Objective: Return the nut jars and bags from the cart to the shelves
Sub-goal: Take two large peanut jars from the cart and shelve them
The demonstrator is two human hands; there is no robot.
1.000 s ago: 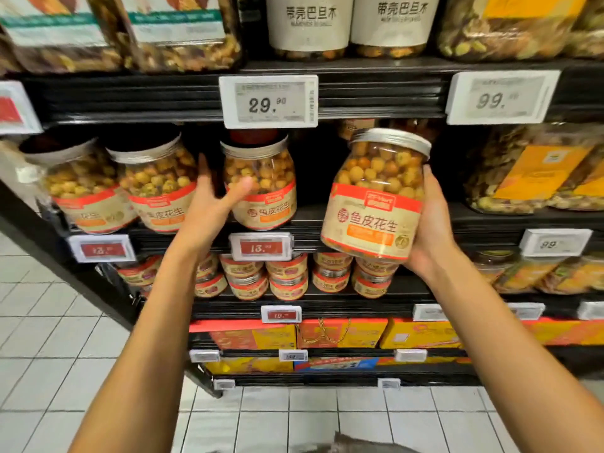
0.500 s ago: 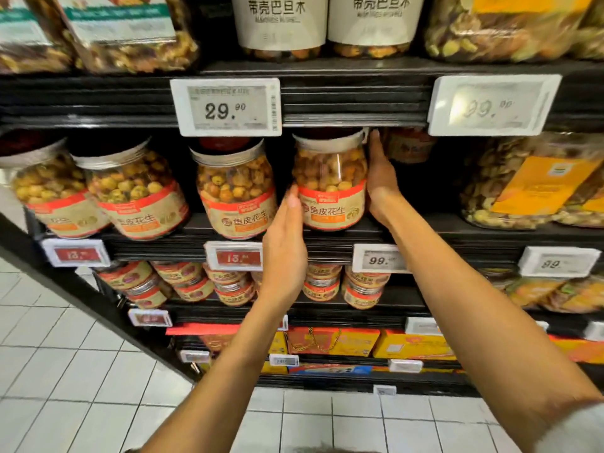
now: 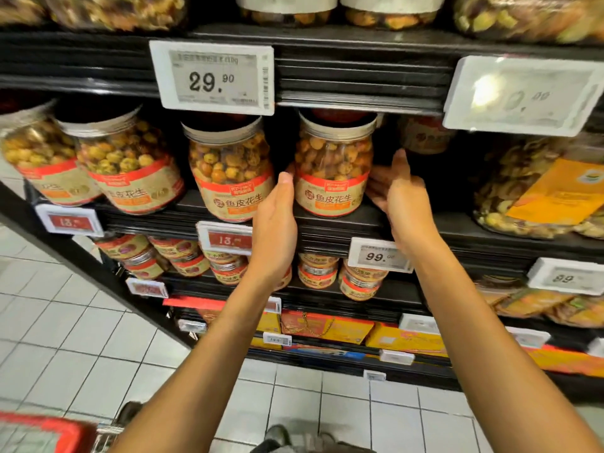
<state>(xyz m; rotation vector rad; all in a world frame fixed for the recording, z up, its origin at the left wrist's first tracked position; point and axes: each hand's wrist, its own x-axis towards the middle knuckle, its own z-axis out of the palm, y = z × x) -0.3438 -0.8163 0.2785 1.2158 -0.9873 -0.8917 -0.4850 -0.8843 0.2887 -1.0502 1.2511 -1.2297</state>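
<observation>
A clear nut jar (image 3: 333,165) with a red and tan label stands upright on the black shelf (image 3: 327,230), rightmost in a row of like jars. My left hand (image 3: 276,220) is held flat beside the jar's lower left, fingertips at its side. My right hand (image 3: 397,194) is spread open at the jar's right side, fingers straight and just off the label. Neither hand wraps around the jar. A second jar (image 3: 230,168) stands just left of it.
More jars (image 3: 127,165) fill the shelf to the left, big nut bags (image 3: 536,188) to the right. Price tags (image 3: 212,78) hang from the shelf edges. Small tins (image 3: 318,269) sit on the shelf below. A red cart corner (image 3: 42,433) shows at bottom left on the tiled floor.
The jar went from my right hand's grip onto the shelf. Both hands have since drawn back a little from its sides, and the right hand has dropped from the jar's top to its lower side.
</observation>
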